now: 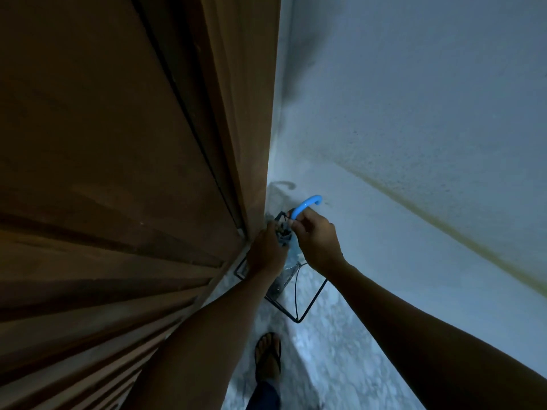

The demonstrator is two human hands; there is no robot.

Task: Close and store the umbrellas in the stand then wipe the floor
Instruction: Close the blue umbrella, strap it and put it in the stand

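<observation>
A closed umbrella with a curved blue handle (307,202) and clear, folded canopy (285,273) stands inside a black wire umbrella stand (310,300) in the corner. My right hand (315,241) grips the shaft just under the blue handle. My left hand (266,253) is wrapped around the bunched canopy near its top, beside the stand's upper rim. The lower part of the umbrella is partly hidden by my left forearm.
A brown wooden door (118,173) fills the left side, close to the stand. A white wall (429,143) rises on the right. My foot in a flip-flop (268,356) stands on the pale marbled floor (334,350) just behind the stand.
</observation>
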